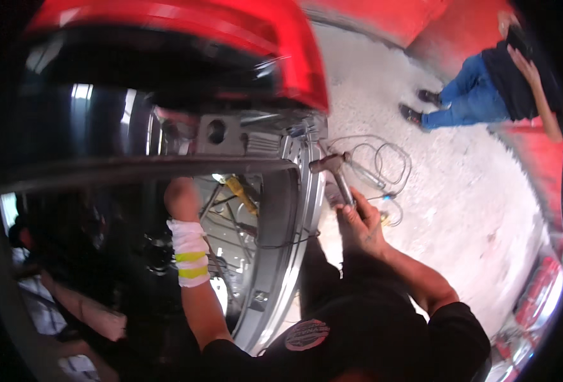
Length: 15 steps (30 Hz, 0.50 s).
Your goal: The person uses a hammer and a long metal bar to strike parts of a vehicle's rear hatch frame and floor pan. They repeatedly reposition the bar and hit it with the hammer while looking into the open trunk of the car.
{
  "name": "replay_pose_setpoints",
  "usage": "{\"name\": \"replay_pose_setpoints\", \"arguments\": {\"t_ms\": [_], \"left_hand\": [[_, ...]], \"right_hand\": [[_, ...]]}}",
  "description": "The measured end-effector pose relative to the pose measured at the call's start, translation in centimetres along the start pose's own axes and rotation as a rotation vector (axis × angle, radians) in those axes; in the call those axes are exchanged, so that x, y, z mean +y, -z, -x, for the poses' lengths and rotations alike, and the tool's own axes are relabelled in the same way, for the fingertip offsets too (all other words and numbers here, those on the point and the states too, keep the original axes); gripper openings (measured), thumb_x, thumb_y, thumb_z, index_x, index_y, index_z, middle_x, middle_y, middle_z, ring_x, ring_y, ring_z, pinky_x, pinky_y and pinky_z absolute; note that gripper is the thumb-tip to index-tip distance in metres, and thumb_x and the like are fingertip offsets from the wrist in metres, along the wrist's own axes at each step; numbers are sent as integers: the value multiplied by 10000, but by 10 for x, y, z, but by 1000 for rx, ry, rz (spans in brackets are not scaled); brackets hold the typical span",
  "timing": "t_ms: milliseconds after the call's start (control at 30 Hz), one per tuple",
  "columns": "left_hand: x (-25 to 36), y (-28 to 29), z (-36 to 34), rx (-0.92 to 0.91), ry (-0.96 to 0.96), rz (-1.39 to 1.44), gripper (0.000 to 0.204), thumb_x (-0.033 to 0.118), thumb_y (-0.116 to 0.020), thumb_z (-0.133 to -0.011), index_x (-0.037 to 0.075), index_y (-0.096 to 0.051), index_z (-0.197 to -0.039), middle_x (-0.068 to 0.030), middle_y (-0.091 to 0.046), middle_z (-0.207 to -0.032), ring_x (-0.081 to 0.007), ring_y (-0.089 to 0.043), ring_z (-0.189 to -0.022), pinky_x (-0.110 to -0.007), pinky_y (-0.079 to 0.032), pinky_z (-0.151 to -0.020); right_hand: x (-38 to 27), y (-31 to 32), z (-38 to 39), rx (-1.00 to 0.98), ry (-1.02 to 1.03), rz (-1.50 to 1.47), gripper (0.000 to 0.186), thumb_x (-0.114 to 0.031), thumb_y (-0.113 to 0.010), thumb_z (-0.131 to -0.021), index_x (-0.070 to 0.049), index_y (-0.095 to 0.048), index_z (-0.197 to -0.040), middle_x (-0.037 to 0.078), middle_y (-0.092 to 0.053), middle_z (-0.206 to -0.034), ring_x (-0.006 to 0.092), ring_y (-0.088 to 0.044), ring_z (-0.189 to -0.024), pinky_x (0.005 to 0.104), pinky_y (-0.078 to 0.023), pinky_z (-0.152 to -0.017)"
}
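My right hand [364, 223] is closed around the handle of a claw hammer [340, 173], whose head points up beside the car body's edge. My left hand [183, 198] reaches into the car opening, next to the dark sealed edge [167, 169]. It is smeared by motion and its fingers do not show; a white wrap with yellow bands [190, 251] covers the wrist. Close to it inside the opening lies a yellow work lamp [238, 192] with a bright end. A dark cable [288, 246] crosses the grey sill [275, 216].
Red bodywork [304, 57] rises at the far side. On the pale concrete floor [466, 184], a coiled cable [396, 159] lies right of the hammer. Another person [479, 89] in blue jeans stands at the upper right. Red and silvery objects [539, 293] sit at the right edge.
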State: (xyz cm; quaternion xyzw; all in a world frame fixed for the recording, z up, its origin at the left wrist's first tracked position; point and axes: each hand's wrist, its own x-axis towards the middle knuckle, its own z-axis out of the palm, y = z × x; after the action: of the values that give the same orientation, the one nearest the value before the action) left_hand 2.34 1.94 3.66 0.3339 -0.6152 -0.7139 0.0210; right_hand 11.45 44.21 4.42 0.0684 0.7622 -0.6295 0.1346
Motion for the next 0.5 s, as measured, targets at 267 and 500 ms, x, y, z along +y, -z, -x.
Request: {"name": "replay_pose_setpoints", "arguments": {"t_ms": [267, 500], "left_hand": [[-30, 3, -29, 37, -364, -93, 307, 316, -612, -925, 47, -665, -787, 33, -515, -603, -57, -437, -512, -253, -328, -440], [2, 12, -8, -176, 59, 178, 276, 345, -618, -948, 93, -645, -838, 53, -446, -548, -38, -315, -397, -241, -225, -343]], "right_hand": [[-75, -29, 21, -223, 160, 204, 465, -235, -549, -959, 63, -487, -1310, 145, -670, -956, 180, -629, -897, 306, -482, -804], [-65, -51, 36, -312, 84, 356, 471, -170, -572, -939, 25, -480, -1358, 94, -600, -870, 96, -537, -684, 272, -450, -619]]}}
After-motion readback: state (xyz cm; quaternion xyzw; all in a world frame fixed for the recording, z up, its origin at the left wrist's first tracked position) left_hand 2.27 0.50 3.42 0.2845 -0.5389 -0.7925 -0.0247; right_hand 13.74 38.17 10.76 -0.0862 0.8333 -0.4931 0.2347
